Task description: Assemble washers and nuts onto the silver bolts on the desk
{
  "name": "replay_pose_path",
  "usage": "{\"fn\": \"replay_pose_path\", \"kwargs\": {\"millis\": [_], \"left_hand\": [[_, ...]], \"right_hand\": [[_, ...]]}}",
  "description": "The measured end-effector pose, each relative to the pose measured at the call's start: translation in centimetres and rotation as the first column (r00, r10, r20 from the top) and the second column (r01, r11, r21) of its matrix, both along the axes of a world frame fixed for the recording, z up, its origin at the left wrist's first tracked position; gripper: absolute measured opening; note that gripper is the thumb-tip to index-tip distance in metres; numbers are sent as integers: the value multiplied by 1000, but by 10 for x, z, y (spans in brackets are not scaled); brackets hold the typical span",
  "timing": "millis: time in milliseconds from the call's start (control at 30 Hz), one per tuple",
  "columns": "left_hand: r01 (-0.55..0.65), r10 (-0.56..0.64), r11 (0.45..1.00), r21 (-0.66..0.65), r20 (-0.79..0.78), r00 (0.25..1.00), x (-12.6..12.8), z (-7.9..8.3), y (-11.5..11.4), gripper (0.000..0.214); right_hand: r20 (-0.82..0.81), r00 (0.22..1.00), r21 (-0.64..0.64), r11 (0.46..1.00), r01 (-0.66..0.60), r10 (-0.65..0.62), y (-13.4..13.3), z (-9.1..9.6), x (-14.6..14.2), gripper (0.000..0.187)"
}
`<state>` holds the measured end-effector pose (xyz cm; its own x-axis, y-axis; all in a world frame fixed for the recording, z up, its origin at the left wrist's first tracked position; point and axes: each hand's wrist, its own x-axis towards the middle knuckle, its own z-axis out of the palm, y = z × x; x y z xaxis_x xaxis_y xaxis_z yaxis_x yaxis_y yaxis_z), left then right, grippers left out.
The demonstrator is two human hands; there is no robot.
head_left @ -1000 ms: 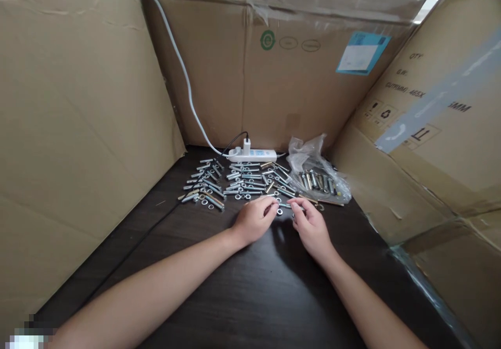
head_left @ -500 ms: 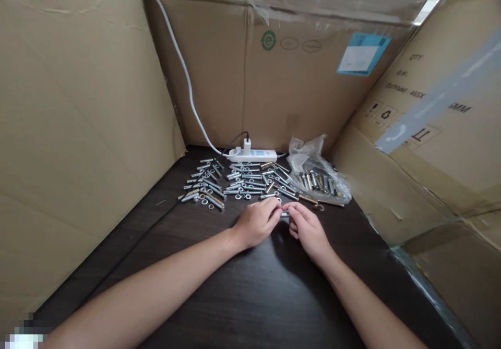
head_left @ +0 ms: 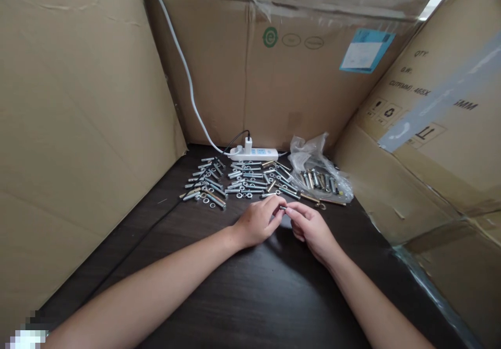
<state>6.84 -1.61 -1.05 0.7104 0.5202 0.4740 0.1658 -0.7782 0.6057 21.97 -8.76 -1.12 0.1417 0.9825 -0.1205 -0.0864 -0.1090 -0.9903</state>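
My left hand (head_left: 258,221) and my right hand (head_left: 311,229) meet at the fingertips over the dark table (head_left: 250,291). Both pinch a small metal bolt (head_left: 283,208) between them; most of it is hidden by the fingers. Just beyond the hands lies a spread of several silver bolts and washers (head_left: 242,179), laid in rough rows. A clear plastic bag (head_left: 319,174) holding more bolts sits to the right of that spread.
A white power strip (head_left: 253,154) with a plugged charger lies at the back, its white cable (head_left: 183,70) running up the cardboard. Cardboard walls stand on the left (head_left: 78,130), back (head_left: 289,77) and right (head_left: 430,130). A thin black cable (head_left: 129,250) crosses the table's left.
My hands have drawn together: a second ago they were apart among loose washers, now their fingertips touch around a small bolt, lifted slightly off the table.
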Motion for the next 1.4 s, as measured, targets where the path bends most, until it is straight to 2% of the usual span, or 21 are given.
{"fn": "replay_pose_path", "kwargs": {"millis": [67, 133, 233, 333, 467, 633, 800, 1000, 1167, 1400], "left_hand": [[-1, 2, 1000, 10, -22, 1000, 0, 0, 1, 19], [-19, 22, 999, 42, -70, 997, 1, -1, 1, 21], [-43, 71, 988, 150, -192, 979, 3, -2, 1, 17], [-66, 141, 968, 243, -304, 942, 4, -3, -2, 17], [-104, 207, 953, 283, -363, 908, 5, -3, -5, 24], [-157, 273, 939, 305, -385, 882, 4, -4, -4, 27], [-223, 339, 923, 313, -388, 857, 3, -6, 2, 22], [-196, 304, 936, 293, -393, 868, 2, -8, 5, 10], [-233, 326, 931, 282, -349, 879, 2, -10, 6, 16], [-181, 317, 916, 357, -368, 874, 1, -10, 10, 10]], "right_hand": [[93, 995, 21, 999, 34, -36, 1, 1, 6, 34], [134, 982, 69, 990, 124, -133, 3, 3, 15, 34], [88, 938, 146, 936, 321, -336, 7, 5, 32, 33], [42, 906, 136, 900, 413, -422, 10, 6, 43, 32], [63, 920, 75, 921, 381, -386, 12, 3, 43, 33], [197, 914, 70, 935, 348, -355, 12, -4, 39, 33], [273, 909, 82, 950, 303, -313, 9, 0, 34, 37], [376, 889, 120, 965, 233, -261, 5, 8, 17, 33], [430, 868, 142, 969, 204, -246, 3, 9, 13, 32], [469, 841, 200, 960, 196, -270, 4, 7, 14, 29]]}}
